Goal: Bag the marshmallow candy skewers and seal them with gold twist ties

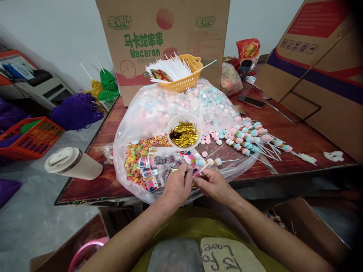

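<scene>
Both my hands meet over the near edge of the plastic bag. My left hand [180, 184] is closed in a pinch, with a thin gold twist tie [174, 170] showing at its fingers. My right hand [214, 185] pinches close beside it, around a short white stick [203, 168]; what lies between the fingertips is mostly hidden. Just beyond lies a marshmallow skewer [210, 162]. Printed clear packets [161, 160] lie left of my hands, over colourful ring candies [133, 160]. A round tub [185, 130] of gold ties stands behind.
Pastel marshmallows fill the large clear bag [136, 109]. Finished-looking skewers [249, 138] are piled right. A yellow basket [181, 84] holds white sticks. A lidded cup [73, 163] leans at the left edge. Cardboard boxes [176, 22] stand behind and right; a phone [252, 101] lies near.
</scene>
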Demonstrator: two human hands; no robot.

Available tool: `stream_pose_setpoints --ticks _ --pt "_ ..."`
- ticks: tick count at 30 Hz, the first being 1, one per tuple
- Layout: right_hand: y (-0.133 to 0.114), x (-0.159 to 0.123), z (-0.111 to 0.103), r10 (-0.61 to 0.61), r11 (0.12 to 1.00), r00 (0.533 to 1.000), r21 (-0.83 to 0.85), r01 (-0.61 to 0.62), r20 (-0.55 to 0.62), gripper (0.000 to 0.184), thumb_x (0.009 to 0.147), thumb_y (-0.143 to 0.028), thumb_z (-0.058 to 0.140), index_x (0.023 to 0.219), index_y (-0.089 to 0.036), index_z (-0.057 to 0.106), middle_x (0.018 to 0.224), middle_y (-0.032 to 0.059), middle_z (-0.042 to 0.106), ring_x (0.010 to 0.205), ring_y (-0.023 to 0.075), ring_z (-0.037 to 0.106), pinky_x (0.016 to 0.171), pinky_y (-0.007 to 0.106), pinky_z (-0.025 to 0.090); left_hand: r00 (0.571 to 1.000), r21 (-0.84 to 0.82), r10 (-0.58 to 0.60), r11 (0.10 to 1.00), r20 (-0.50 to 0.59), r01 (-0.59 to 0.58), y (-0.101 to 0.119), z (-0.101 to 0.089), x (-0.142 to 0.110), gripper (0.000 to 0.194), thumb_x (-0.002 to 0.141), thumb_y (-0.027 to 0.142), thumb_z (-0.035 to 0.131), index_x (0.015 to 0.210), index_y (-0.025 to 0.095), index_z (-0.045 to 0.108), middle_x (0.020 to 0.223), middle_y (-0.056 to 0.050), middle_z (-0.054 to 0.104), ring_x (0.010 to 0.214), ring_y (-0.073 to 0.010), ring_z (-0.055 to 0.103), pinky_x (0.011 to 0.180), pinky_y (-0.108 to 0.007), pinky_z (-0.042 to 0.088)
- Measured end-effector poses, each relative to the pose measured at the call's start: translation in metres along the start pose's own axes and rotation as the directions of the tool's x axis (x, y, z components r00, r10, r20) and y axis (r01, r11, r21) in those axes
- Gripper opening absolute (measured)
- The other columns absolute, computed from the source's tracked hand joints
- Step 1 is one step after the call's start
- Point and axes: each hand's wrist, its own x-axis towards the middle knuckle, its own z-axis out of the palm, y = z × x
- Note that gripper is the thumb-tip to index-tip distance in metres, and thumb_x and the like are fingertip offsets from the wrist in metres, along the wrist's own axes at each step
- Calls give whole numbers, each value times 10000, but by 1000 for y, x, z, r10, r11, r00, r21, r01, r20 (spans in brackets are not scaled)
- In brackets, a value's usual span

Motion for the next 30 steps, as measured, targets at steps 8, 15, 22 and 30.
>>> stream_pose_setpoints --ticks 8,15,22,30 --pt "-1 -3 16 -91 991 996 -100 89 -15 221 882 -367 393 797 -196 505 499 -35 522 460 130 498 512 259 403 819 -287 104 955 564 75 1 -22 -3 326 889 452 368 836 166 515 734 -10 567 662 -128 500 639 -244 417" --pt "-19 5 4 -766 27 600 -922 387 230 194 876 -135 402 858 -157 594 823 89 659 904 217 552 821 389 371 842 1 21 1000 539 -25 0 -40 12 259 852 271 344 758 162 559 762 -6 567 784 -156 492 752 -261 422" --pt "-6 7 1 -423 -116 629 -728 676 652 261 875 -106 364 1025 -109 577 840 93 648 884 218 547 1002 525 273 675 61 83 981 733 -187 -4 -46 13 265 798 189 399 613 174 589 713 0 651 659 -136 556 650 -215 448" --pt "-20 23 16 104 823 931 -556 117 351 226 803 -156 279 674 -199 459 413 -52 400 402 135 482 482 257 439 784 660 497 452 372 -600 -15 -48 0 162 830 125 437 822 140 598 767 -94 636 688 -213 579 639 -327 449"
